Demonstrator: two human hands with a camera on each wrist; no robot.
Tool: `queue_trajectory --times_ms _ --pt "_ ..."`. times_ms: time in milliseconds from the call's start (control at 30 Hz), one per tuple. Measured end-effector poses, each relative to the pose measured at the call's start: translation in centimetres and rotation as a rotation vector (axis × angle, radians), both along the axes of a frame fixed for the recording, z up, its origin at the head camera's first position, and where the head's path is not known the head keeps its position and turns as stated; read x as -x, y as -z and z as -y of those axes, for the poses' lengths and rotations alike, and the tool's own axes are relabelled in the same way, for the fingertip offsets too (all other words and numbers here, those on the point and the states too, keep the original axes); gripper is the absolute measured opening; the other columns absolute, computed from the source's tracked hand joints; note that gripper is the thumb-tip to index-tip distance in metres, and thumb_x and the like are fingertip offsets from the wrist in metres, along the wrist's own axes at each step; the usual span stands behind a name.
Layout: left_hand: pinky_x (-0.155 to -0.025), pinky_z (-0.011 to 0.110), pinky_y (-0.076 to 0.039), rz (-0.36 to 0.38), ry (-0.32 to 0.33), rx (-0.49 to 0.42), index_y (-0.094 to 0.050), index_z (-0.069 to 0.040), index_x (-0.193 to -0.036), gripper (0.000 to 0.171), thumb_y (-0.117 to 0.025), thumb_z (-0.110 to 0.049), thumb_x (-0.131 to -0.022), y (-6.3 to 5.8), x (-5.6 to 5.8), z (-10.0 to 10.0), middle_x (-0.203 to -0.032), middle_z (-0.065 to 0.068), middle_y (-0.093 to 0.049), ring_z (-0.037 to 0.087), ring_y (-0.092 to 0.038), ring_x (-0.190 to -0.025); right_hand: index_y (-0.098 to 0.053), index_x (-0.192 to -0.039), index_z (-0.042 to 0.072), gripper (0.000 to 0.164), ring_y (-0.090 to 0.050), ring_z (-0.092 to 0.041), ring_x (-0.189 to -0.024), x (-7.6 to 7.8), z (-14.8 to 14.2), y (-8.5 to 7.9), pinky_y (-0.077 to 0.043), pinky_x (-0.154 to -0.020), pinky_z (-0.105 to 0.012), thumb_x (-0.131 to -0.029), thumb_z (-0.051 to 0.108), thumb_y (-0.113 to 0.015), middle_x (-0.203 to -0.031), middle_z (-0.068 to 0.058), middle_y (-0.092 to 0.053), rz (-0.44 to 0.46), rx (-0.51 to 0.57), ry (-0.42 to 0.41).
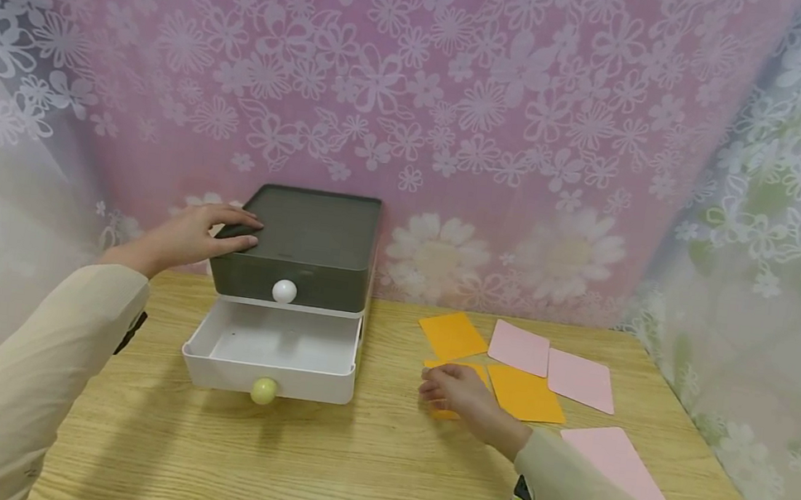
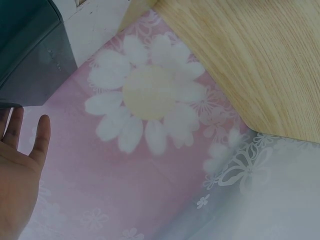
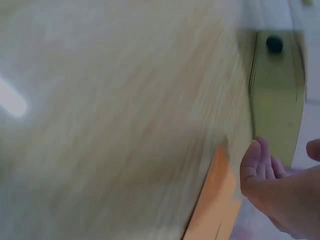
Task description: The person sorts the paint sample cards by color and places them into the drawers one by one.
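orange card [image 1: 480, 372] | partly beneath fingers [image 1: 435, 381] of right hand [image 1: 467, 397] | fingers loosely bent, close together

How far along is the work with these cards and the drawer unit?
Done, it seems: the lower white drawer stands open, no card visible inside. In hand: the left hand rests on the grey-topped drawer unit; the right hand is at the front-left orange card, contact unclear. Remaining, probably: stowing that card, plus two more orange cards and three pink cards lying on the wood-grain table.
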State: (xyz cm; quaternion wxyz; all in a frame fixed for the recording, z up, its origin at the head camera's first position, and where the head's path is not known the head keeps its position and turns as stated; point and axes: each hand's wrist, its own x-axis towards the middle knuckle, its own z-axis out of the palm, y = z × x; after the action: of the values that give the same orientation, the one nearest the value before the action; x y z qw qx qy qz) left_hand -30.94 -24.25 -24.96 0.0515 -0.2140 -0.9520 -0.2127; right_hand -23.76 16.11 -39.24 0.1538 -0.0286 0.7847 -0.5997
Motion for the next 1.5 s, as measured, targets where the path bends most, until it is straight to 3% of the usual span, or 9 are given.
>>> queue_trajectory --times_ms 100,300,367,467,633,833,1033,1233,1500 --pt "-0.104 0.059 -0.026 0.002 -0.008 0.004 -0.055 -0.016 -0.127 0.046 -0.053 -0.044 -0.09 0.0 0.0 0.1 -0.141 0.012 -0.041 0.035 -0.023 -0.137 -0.053 -0.114 -0.006 0.036 -0.062 -0.026 -0.09 1.4 -1.8 0.2 -0.053 -0.078 -0.035 -0.093 0.023 -0.053 -0.104 -0.019 -0.06 -0.159 -0.201 0.006" --pt "-0.102 0.059 -0.028 0.002 -0.001 0.017 -0.055 -0.015 -0.127 0.048 -0.053 -0.045 -0.09 -0.1 -0.1 0.0 -0.142 0.014 -0.04 0.036 -0.025 -0.136 -0.051 -0.117 -0.007 0.045 -0.057 -0.032 -0.095 3.4 -4.9 0.7 -0.05 -0.08 -0.041 -0.086 0.023 -0.063 -0.107 -0.021 -0.057 -0.478 -0.556 -0.149" --pt "-0.102 0.059 -0.028 0.009 0.008 0.02 -0.054 -0.015 -0.128 0.048 -0.052 -0.045 -0.09 -0.2 -0.3 -0.1 -0.142 0.015 -0.039 0.037 -0.024 -0.136 -0.049 -0.12 -0.008 0.051 -0.053 -0.036 -0.101 3.8 -5.6 0.8 -0.046 -0.086 -0.047 -0.084 0.023 -0.066 -0.112 -0.024 -0.054 -0.513 -0.627 -0.204" --pt "-0.101 0.06 -0.029 0.021 0.014 0.021 -0.053 -0.014 -0.128 0.049 -0.052 -0.045 -0.09 -0.3 -0.4 -0.1 -0.143 0.015 -0.037 0.038 -0.024 -0.136 -0.046 -0.124 -0.008 0.062 -0.048 -0.039 -0.11 4.4 -6.4 1.0 -0.04 -0.093 -0.052 -0.08 0.027 -0.071 -0.119 -0.024 -0.05 -0.492 -0.697 -0.281" --pt "-0.101 0.06 -0.029 0.033 0.013 0.017 -0.053 -0.015 -0.129 0.048 -0.052 -0.044 -0.091 -0.4 -0.5 -0.2 -0.144 0.015 -0.036 0.038 -0.024 -0.136 -0.042 -0.129 -0.006 0.076 -0.039 -0.042 -0.12 4.8 -7.2 0.9 -0.033 -0.099 -0.057 -0.073 0.034 -0.076 -0.129 -0.024 -0.044 -0.438 -0.745 -0.39" --pt "-0.101 0.06 -0.029 0.03 0.013 0.004 -0.054 -0.015 -0.128 0.048 -0.052 -0.044 -0.09 -0.3 -0.4 -0.1 -0.143 0.014 -0.038 0.037 -0.024 -0.136 -0.044 -0.128 -0.002 0.076 -0.038 -0.042 -0.12 4.9 -7.4 0.7 -0.029 -0.093 -0.066 -0.07 0.033 -0.078 -0.129 -0.021 -0.043 -0.44 -0.776 -0.451" --pt "-0.101 0.059 -0.03 0.014 0.001 -0.003 -0.055 -0.015 -0.127 0.048 -0.053 -0.045 -0.089 -0.2 -0.3 -0.1 -0.142 0.014 -0.039 0.036 -0.025 -0.136 -0.045 -0.122 0.002 0.072 -0.038 -0.038 -0.115 5.3 -7.5 0.8 -0.034 -0.092 -0.059 -0.066 0.028 -0.081 -0.119 -0.019 -0.04 -0.449 -0.72 -0.462" --pt "-0.101 0.058 -0.031 0.009 -0.017 -0.014 -0.056 -0.017 -0.126 0.046 -0.054 -0.045 -0.089 0.0 -0.1 0.0 -0.142 0.011 -0.04 0.033 -0.026 -0.136 -0.045 -0.11 0.006 0.059 -0.04 -0.033 -0.109 5.4 -7.2 0.3 -0.04 -0.09 -0.048 -0.065 0.018 -0.082 -0.11 -0.015 -0.039 -0.506 -0.689 -0.471" --pt "-0.101 0.06 -0.03 0.029 0.005 0.016 -0.053 -0.016 -0.128 0.049 -0.052 -0.045 -0.09 -0.3 -0.4 -0.2 -0.144 0.014 -0.037 0.037 -0.025 -0.136 -0.058 -0.087 0.012 0.026 -0.046 -0.024 -0.094 5.8 -7.9 -0.9 -0.039 -0.084 -0.042 -0.07 0.002 -0.076 -0.097 -0.004 -0.053 -0.6 -0.699 -0.556"
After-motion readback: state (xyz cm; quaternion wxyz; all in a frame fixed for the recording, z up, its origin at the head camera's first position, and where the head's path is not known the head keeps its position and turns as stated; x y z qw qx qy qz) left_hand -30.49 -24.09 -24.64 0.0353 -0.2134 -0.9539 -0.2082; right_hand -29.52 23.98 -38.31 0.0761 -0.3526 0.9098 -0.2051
